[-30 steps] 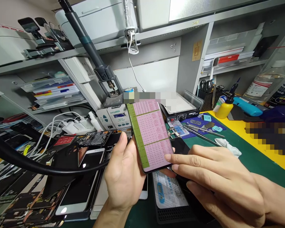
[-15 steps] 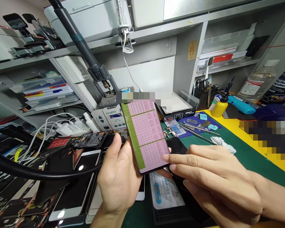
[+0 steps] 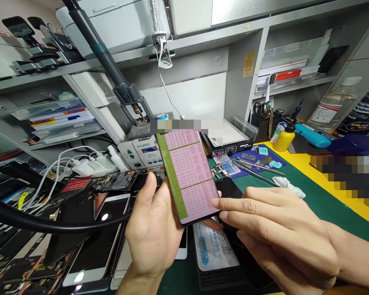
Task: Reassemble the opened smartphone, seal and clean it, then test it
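Note:
My left hand (image 3: 156, 229) is wrapped round a smartphone (image 3: 192, 176), with the thumb along its left side and fingertips showing past its right edge. The phone is tilted, its lit screen facing me with a pink table of small text and a green column at the left. My right hand (image 3: 279, 233) reaches in from the right with nothing in it. Its index fingertip is at the lower right part of the screen, and the middle finger lies just below, by the phone's corner. The other fingers are bent beneath.
Several phones, including a white-framed phone (image 3: 95, 241), lie at the left under a black cable (image 3: 80, 227). A soldering station (image 3: 147, 153) and a heating plate (image 3: 227, 135) stand behind. Tweezers (image 3: 255, 170) and a yellow bottle (image 3: 285, 137) are at the right.

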Motion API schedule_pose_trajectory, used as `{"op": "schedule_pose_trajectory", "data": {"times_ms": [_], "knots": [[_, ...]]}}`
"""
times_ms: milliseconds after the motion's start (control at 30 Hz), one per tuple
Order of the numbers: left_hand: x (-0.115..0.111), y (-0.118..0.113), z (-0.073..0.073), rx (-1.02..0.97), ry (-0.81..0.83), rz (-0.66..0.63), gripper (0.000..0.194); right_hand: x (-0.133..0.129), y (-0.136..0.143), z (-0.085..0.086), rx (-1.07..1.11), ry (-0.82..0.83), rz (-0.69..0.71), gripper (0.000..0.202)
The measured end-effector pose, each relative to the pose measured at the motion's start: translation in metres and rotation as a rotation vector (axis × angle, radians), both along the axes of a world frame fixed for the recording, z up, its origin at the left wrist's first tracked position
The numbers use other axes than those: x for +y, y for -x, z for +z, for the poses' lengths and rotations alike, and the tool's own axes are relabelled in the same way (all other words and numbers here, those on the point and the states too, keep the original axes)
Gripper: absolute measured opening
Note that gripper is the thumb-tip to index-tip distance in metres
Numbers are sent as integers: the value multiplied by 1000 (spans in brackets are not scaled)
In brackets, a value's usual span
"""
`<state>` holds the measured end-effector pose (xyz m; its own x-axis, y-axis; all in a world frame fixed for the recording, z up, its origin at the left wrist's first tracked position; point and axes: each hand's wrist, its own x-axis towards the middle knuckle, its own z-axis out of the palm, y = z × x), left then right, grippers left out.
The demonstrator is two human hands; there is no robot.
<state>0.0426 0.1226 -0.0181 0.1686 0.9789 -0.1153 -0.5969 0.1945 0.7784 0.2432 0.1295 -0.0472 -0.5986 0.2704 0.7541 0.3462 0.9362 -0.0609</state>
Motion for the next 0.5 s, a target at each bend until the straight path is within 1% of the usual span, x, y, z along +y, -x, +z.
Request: {"op": "schedule_pose_trajectory", "data": {"times_ms": [67, 167, 333, 500], "knots": [[0, 1, -1, -4, -2, -12, 67, -2, 0, -1, -6, 18, -15, 29], [1, 2, -2, 1, -13, -24, 68, -5, -1, -3, -3, 63, -79, 30], [2, 3, -5, -15, -41, -23, 69, 1, -3, -4, -21, -8, -14, 31], [1, 2, -3, -22, -9, -36, 68, 1, -2, -2, -6, 3, -39, 29]]}}
